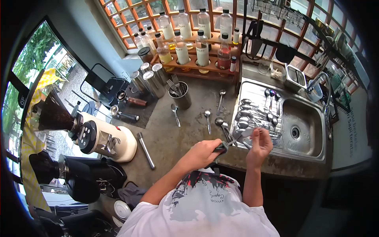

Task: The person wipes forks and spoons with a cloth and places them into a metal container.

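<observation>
My left hand is closed around a dark green piece, cloth or handle, I cannot tell which. From it a silver metal utensil reaches to the right, its kind unclear. My right hand pinches the utensil's far end with thumb and fingers, above the sink's front edge. Just beyond lie many wet spoons and forks on the ribbed drainboard. Loose on the counter are a spoon, another spoon and a longer spoon. A metal cup holds upright forks.
A sink basin with a faucet is at the right. Labelled bottles fill a wooden rack at the back. On the left stand a cream grinder, a metal rod, portafilters and steel canisters.
</observation>
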`<state>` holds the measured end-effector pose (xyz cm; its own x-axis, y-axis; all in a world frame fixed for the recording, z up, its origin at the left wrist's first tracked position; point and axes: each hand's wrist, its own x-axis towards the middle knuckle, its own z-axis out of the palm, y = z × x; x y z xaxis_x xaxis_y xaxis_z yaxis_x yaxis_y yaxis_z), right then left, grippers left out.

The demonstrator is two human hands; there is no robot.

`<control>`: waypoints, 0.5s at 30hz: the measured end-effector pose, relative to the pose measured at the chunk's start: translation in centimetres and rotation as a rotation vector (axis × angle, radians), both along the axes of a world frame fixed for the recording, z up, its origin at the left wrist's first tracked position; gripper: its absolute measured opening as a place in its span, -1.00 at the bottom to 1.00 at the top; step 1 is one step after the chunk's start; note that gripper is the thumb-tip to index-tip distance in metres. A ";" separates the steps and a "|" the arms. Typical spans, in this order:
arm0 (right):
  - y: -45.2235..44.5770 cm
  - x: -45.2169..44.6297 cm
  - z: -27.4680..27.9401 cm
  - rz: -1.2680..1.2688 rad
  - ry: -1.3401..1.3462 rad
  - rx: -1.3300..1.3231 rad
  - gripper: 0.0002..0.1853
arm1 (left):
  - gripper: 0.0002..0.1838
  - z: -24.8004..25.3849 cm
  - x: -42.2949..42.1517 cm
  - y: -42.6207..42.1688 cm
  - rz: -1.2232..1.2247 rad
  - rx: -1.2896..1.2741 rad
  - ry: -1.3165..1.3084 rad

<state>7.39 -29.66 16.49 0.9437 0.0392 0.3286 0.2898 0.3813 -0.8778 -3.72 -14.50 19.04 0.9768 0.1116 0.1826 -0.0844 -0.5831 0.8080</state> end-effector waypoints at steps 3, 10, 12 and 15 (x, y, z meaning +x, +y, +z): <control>-0.6 0.4 -0.7 -0.024 0.064 0.078 -0.93 | -0.89 -0.7 -0.1 -0.1 -0.003 -0.041 -0.101; -0.7 -0.2 -0.8 0.073 0.080 -0.003 -0.94 | -0.90 0.1 0.1 0.7 0.095 -0.081 0.202; -0.4 -0.6 -1.1 0.215 0.070 -0.135 -0.93 | -0.90 0.0 0.6 0.9 0.048 0.002 0.138; 0.6 -1.6 -1.4 0.311 0.028 -0.200 -0.93 | -0.89 -0.3 1.2 0.5 0.030 0.011 0.108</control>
